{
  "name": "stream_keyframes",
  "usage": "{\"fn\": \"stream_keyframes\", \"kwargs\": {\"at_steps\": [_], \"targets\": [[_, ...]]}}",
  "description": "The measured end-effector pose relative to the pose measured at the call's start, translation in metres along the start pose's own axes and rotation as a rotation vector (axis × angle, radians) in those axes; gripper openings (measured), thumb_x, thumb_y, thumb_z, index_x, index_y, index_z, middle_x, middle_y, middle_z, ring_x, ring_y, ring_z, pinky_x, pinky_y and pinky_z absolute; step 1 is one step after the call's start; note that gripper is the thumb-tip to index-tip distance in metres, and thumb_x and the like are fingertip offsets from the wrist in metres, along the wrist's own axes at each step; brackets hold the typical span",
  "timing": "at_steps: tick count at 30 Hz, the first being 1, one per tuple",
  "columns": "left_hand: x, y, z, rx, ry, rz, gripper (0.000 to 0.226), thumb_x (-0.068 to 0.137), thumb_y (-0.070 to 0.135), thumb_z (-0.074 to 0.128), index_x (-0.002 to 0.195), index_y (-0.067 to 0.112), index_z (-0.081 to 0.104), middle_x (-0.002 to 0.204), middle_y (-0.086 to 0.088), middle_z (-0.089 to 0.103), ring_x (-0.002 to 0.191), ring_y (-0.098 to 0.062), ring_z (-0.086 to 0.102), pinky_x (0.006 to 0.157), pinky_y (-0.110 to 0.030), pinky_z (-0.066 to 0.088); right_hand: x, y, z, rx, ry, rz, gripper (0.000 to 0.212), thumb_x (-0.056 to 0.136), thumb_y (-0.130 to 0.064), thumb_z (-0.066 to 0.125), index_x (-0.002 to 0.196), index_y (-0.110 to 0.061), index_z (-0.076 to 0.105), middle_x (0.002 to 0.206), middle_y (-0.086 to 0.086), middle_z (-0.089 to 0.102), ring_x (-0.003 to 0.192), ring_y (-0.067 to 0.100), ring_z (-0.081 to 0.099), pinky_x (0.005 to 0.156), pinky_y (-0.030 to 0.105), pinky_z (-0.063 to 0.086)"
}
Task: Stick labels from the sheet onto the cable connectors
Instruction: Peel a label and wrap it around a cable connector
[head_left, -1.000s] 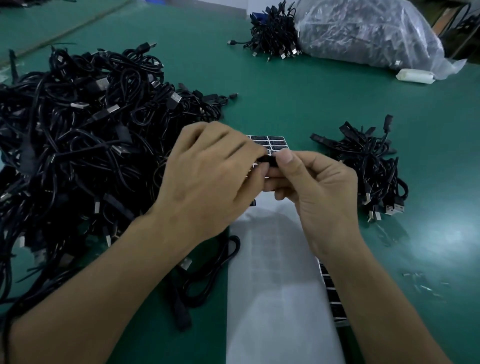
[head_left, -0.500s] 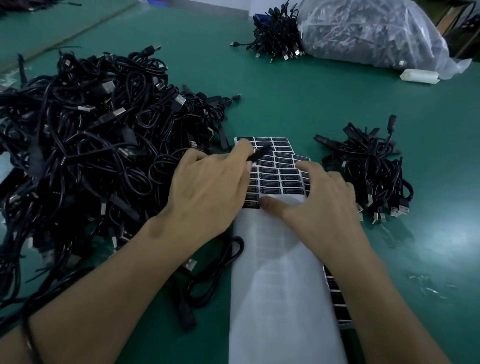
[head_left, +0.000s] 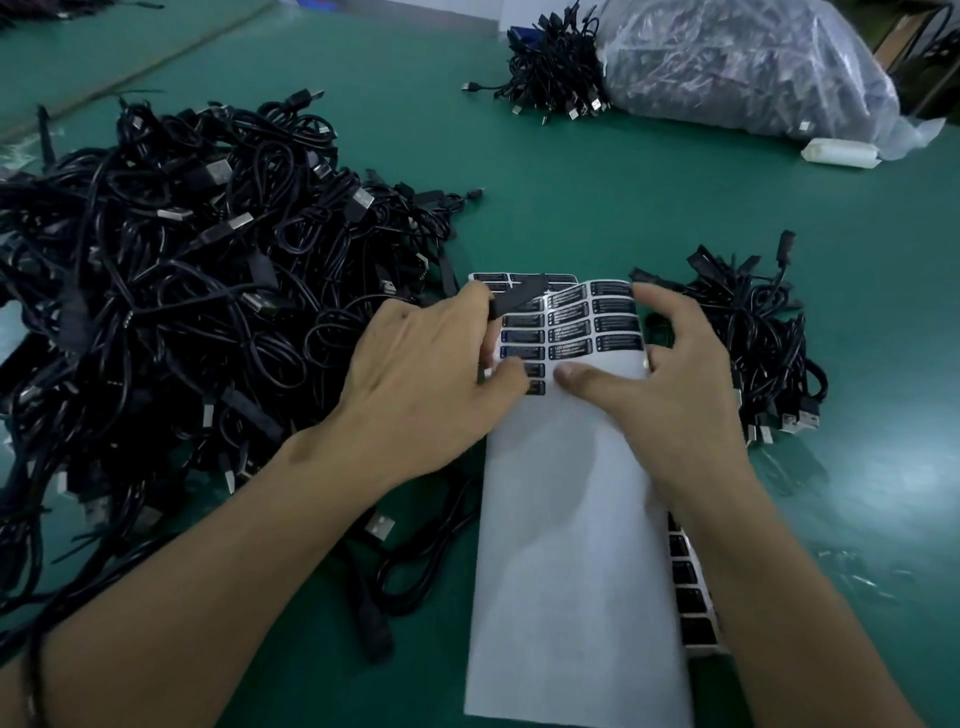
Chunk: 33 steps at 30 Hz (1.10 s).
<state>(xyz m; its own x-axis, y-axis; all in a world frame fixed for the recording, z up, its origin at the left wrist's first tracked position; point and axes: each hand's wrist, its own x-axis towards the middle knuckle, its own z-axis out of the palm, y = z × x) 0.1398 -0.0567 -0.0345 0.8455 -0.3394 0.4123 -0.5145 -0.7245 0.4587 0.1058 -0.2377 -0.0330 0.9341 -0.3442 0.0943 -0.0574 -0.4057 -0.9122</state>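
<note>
A long white label sheet (head_left: 571, 519) lies on the green table in front of me, with rows of black labels (head_left: 571, 325) at its far end. My left hand (head_left: 431, 374) pinches a black cable connector (head_left: 517, 300) in its fingertips over the top left of the labels. My right hand (head_left: 670, 374) has its thumb on the sheet just below the labels, and its fingers curl round the sheet's right edge. The sheet's far right corner buckles upward there.
A big heap of black cables (head_left: 182, 312) fills the left side. A smaller cable pile (head_left: 753, 343) sits right of the sheet. Far back are a cable bundle (head_left: 556, 73), a clear plastic bag (head_left: 743, 67) and a white packet (head_left: 839, 153). Another label strip (head_left: 691, 597) pokes out under the sheet.
The hands came apart from working together on the connector. My right hand dropped flat onto the sheet, then curled its fingers at the right edge, and the sheet's corner rose.
</note>
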Motion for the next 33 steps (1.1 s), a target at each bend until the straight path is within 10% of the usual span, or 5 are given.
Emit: {"fn": "stream_keyframes", "kwargs": {"at_steps": [10, 33], "targets": [[-0.001, 0.002, 0.002, -0.073, -0.031, -0.004, 0.05, 0.072, 0.057, 0.07, 0.07, 0.03, 0.028, 0.079, 0.023, 0.069, 0.062, -0.004, 0.06, 0.055, -0.018, 0.037, 0.004, -0.004, -0.001, 0.219, -0.156, 0.053, 0.07, 0.083, -0.022, 0.079, 0.143, -0.038, 0.046, 0.13, -0.01, 0.064, 0.115, 0.018, 0.065, 0.099, 0.049, 0.052], [-0.001, 0.011, 0.003, -0.15, 0.001, -0.164, 0.047, 0.073, 0.035, 0.074, 0.068, 0.026, 0.029, 0.077, 0.011, 0.073, 0.074, -0.019, 0.067, 0.068, -0.043, 0.052, 0.003, 0.0, 0.007, 0.357, -0.299, 0.085, 0.033, 0.081, 0.004, 0.072, 0.108, -0.015, 0.068, 0.093, 0.005, 0.078, 0.081, 0.024, 0.076, 0.064, 0.032, 0.06]]}}
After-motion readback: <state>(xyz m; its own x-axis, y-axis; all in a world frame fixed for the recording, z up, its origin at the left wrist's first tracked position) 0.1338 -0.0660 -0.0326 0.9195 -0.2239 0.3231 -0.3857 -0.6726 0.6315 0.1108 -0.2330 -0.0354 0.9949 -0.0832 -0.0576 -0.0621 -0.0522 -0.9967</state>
